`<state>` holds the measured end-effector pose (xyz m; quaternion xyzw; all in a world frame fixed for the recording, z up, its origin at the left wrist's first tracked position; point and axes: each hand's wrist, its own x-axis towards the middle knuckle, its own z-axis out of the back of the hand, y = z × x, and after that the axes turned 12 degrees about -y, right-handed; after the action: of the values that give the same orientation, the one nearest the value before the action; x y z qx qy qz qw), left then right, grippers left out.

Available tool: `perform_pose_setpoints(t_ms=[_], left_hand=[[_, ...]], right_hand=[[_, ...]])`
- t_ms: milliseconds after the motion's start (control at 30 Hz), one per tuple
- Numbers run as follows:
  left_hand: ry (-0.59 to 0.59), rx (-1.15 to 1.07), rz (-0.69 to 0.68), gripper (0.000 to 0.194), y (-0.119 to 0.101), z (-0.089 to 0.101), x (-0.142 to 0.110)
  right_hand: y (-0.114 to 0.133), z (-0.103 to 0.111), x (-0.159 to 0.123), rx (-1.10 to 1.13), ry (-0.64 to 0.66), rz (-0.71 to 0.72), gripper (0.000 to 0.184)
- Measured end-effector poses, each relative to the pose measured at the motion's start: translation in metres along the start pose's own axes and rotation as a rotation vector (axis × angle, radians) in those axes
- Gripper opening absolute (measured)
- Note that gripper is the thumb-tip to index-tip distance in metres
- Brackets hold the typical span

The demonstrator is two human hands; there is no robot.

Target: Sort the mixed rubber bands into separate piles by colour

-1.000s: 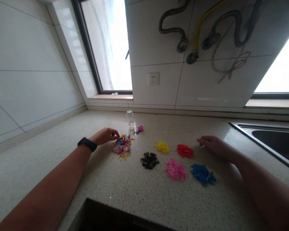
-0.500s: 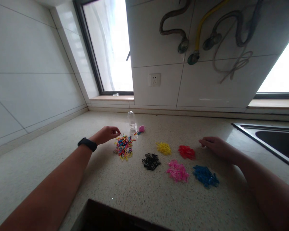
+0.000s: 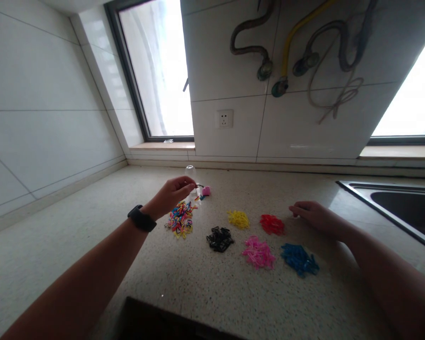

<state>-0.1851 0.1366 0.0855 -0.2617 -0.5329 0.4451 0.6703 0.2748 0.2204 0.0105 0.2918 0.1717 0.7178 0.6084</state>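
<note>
My left hand (image 3: 177,191), a dark watch on its wrist, pinches a small dark rubber band (image 3: 199,186) above the counter. Just below lies a mixed-colour heap of rubber bands (image 3: 180,220). Partly behind that hand is a clear jar (image 3: 189,171), with a pink piece (image 3: 206,191) and a few bands beside it. My right hand (image 3: 306,211) rests on the counter with curled fingers; whatever they hold, if anything, is hidden. Closest to it are red bands (image 3: 272,224). Yellow bands (image 3: 238,219), black bands (image 3: 220,239), pink bands (image 3: 258,252) and blue bands (image 3: 299,259) lie in separate piles.
A steel sink (image 3: 368,190) is set into the speckled counter (image 3: 184,278) at the right. Along the front edge shows a dark opening (image 3: 156,321). Hoses and valves (image 3: 279,87) hang on the tiled back wall, above and beside a socket (image 3: 225,118).
My left hand has lifted from the mixed heap and moved right, carrying the dark band in front of the jar. The right hand stays by the red pile. The view has shifted slightly.
</note>
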Motion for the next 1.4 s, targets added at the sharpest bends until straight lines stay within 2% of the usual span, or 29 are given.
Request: perform_pose_setpoints(t_ms=[267,467,667,900,1167,1400], left_hand=[[0.035,-0.205,-0.018,0.021,-0.042,-0.018,-0.011],[0.095,-0.130,-0.030,0.024,-0.054,-0.027,-0.020],[0.267,0.262,-0.054,0.025,-0.038,-0.034,-0.021],[0.460,0.636,-0.104,0.023,-0.015,-0.031,-0.023],[0.584,0.770,-0.175,0.022,-0.016,-0.036,-0.027],[0.561,0.847,-0.189,0.025,-0.012,-0.043,-0.031]], right_hand=[[0.000,0.000,0.000,0.006,-0.020,0.005,0.046],[0.000,-0.002,0.000,0.024,-0.002,-0.020,0.046],[-0.002,-0.001,0.000,0.000,0.004,-0.011,0.046],[0.000,0.000,0.001,-0.029,0.001,0.006,0.046],[0.003,0.001,-0.001,0.005,0.004,0.021,0.046],[0.003,0.002,0.000,0.018,0.017,0.033,0.047]])
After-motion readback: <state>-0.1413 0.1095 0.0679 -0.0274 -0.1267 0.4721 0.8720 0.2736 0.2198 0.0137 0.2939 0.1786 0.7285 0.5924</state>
